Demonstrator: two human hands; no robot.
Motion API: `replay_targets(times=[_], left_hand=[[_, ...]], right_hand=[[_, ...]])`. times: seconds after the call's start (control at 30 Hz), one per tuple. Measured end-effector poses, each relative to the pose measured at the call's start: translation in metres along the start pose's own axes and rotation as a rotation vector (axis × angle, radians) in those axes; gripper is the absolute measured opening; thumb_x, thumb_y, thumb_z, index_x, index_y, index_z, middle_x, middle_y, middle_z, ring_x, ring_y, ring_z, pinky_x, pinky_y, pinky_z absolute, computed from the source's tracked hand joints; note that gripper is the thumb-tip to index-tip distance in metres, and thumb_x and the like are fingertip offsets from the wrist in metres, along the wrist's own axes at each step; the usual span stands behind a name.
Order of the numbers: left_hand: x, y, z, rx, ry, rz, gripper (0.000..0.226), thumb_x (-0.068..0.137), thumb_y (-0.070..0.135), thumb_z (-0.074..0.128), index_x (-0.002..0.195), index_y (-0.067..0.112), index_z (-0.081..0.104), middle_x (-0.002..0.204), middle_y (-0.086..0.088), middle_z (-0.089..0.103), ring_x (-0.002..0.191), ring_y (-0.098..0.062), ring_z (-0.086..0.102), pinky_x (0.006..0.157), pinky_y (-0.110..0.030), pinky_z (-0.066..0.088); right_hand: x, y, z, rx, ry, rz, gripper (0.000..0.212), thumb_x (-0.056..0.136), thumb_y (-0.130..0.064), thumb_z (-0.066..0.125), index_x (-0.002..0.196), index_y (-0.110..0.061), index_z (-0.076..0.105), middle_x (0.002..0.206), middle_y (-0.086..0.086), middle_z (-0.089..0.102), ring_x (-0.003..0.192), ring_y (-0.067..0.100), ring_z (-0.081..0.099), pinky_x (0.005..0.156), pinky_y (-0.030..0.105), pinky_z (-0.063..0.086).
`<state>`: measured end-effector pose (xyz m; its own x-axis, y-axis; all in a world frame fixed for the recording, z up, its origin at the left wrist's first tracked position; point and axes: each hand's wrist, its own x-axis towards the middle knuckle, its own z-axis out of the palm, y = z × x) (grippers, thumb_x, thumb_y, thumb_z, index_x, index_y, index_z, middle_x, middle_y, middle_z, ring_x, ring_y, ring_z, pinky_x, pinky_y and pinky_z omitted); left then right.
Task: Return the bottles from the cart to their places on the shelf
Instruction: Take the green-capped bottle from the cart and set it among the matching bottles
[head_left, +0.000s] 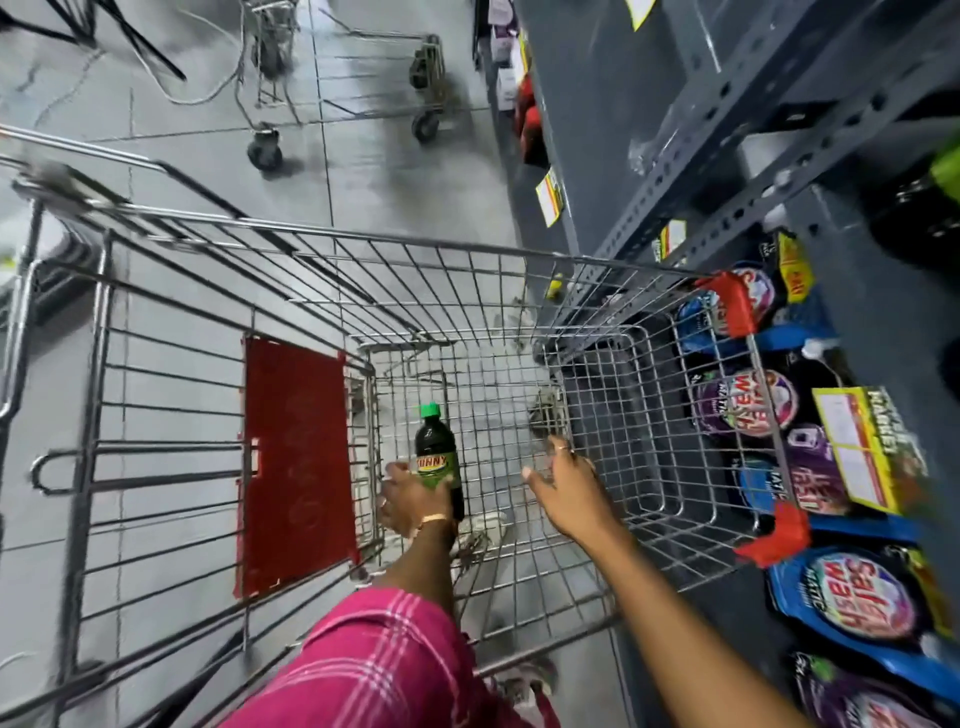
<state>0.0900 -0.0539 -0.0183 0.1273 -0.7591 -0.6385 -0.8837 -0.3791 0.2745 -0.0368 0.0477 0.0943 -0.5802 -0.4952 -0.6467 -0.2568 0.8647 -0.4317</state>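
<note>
A dark bottle (435, 447) with a green cap and a green-yellow label lies low in the wire cart (467, 249). My left hand (410, 501) is wrapped around its lower part inside the basket. My right hand (566, 486) hovers beside it over the cart's floor, fingers spread and holding nothing. The grey metal shelf (727, 119) stands to the right of the cart. No other bottle shows in the basket.
A red flap (296, 462) hangs on the cart's left inner side. Detergent pouches (841, 603) fill the shelf's low level on the right. A second cart (343, 78) stands farther down the grey tiled aisle.
</note>
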Motion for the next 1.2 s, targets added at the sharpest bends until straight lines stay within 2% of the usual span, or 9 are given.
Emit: replay_targets(times=[0.27,0.4,0.57,0.7,0.83,0.9,0.97,1.07,1.2], left_hand=[[0.008,0.005,0.025,0.129,-0.269,-0.034,0.098,0.061,0.044,0.084,0.135,0.004,0.033,0.133,-0.023,0.049,0.124,-0.039,0.050,0.104,-0.046,0.044],[-0.012,0.002,0.034,0.118,-0.146,0.051,0.068,0.088,0.049,0.054,0.136,0.005,0.032,0.131,-0.026,0.051,0.120,-0.042,0.050,0.103,-0.049,0.043],[0.000,0.006,0.027,-0.179,-0.226,0.011,0.055,0.082,0.017,0.070,0.124,0.001,0.039,0.121,-0.030,0.058,0.109,-0.042,0.059,0.092,-0.047,0.050],[0.014,0.013,0.015,-0.037,-0.323,0.013,0.055,0.074,0.015,0.078,0.117,-0.009,0.051,0.120,-0.029,0.060,0.110,-0.040,0.060,0.094,-0.048,0.051],[0.013,0.024,-0.007,-0.019,-0.485,0.078,0.045,0.072,-0.002,0.076,0.112,-0.014,0.059,0.116,-0.030,0.064,0.103,-0.038,0.066,0.090,-0.051,0.055],[-0.008,0.030,-0.028,-0.121,-0.675,0.192,0.042,0.075,-0.010,0.071,0.115,-0.014,0.058,0.109,-0.024,0.064,0.079,-0.026,0.070,0.072,-0.039,0.061],[-0.031,0.040,-0.048,-0.182,-0.826,0.379,0.043,0.076,-0.012,0.069,0.117,-0.014,0.056,0.102,-0.020,0.066,0.070,-0.015,0.068,0.061,-0.022,0.060],[-0.085,0.075,-0.077,-0.241,-1.066,0.678,0.041,0.075,-0.014,0.067,0.114,-0.007,0.061,0.097,-0.006,0.076,0.083,-0.010,0.071,0.071,-0.017,0.057],[-0.171,0.131,-0.097,-0.216,-1.265,0.999,0.045,0.069,-0.010,0.072,0.109,0.007,0.064,0.098,0.002,0.077,0.092,-0.010,0.069,0.079,-0.022,0.057]], right_hand=[[-0.016,0.029,-0.011,0.115,0.100,0.061,0.051,0.093,-0.037,0.051,0.139,-0.024,0.034,0.126,0.008,0.060,0.100,0.024,0.064,0.082,0.036,0.054],[-0.023,0.030,-0.005,0.182,0.107,0.072,0.046,0.093,-0.032,0.052,0.136,-0.020,0.038,0.124,0.006,0.062,0.085,0.018,0.065,0.066,0.022,0.052],[-0.031,0.030,0.004,0.205,0.100,0.089,0.048,0.093,-0.038,0.051,0.136,-0.019,0.039,0.130,0.004,0.059,0.110,0.021,0.060,0.080,0.027,0.044],[-0.034,0.027,0.002,0.237,0.119,0.095,0.042,0.093,-0.038,0.050,0.131,-0.022,0.042,0.127,0.001,0.059,0.089,0.011,0.055,0.059,0.014,0.037],[-0.046,0.021,-0.016,0.302,0.147,0.068,0.041,0.094,-0.035,0.050,0.131,-0.020,0.043,0.128,0.000,0.058,0.080,0.007,0.056,0.064,0.014,0.044],[-0.062,0.018,-0.031,0.382,0.160,0.060,0.041,0.094,-0.033,0.050,0.132,-0.019,0.044,0.129,0.002,0.057,0.080,0.007,0.060,0.060,0.008,0.045],[-0.076,0.017,-0.045,0.469,0.179,0.046,0.045,0.093,-0.033,0.053,0.135,-0.019,0.042,0.134,0.005,0.054,0.105,0.017,0.060,0.079,0.019,0.050],[-0.111,0.017,-0.068,0.621,0.255,0.014,0.060,0.087,-0.034,0.063,0.139,-0.016,0.039,0.140,0.002,0.048,0.123,0.014,0.047,0.098,0.028,0.036],[-0.155,0.024,-0.094,0.894,0.512,-0.100,0.053,0.079,-0.016,0.073,0.125,-0.020,0.048,0.120,0.000,0.063,0.104,0.003,0.061,0.092,0.018,0.047]])
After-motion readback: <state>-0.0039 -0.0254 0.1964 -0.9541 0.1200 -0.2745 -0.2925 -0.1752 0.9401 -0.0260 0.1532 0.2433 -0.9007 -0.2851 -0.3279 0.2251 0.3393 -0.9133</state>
